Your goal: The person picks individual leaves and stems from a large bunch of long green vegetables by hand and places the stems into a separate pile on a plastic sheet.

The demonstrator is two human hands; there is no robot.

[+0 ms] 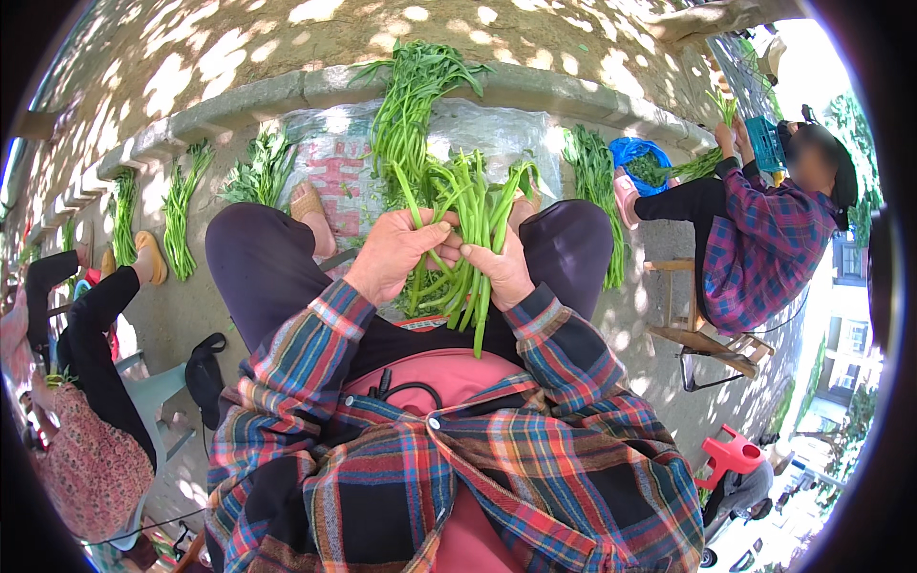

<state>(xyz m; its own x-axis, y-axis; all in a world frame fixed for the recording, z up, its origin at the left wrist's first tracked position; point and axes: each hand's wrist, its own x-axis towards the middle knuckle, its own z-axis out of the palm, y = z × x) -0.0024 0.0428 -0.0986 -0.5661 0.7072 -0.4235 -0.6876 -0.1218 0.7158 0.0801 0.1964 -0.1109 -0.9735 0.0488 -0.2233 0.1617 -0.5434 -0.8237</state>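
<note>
Between my knees my right hand (501, 270) grips a bunch of green stems (471, 215) that look like water spinach, their leafless ends pointing down toward my lap. Opposite it, my left hand (394, 253) is closed, its thumb and fingers pinching a stem at the bunch's left edge. The fingertips of both hands nearly meet. Straight ahead, a larger heap of the same leafy greens (409, 119) lies across a plastic sheet (325, 177) and reaches the kerb. Loose green bits show below my hands, partly hidden by them.
A stone kerb (263, 100) curves behind the sheet. More bundles (181, 210) lie along it on the left, and one bundle (594, 181) lies at right. A co-worker in plaid (764, 248) sits on a wooden chair (693, 329) near a blue bag (638, 153). Another person (95, 458) sits at left.
</note>
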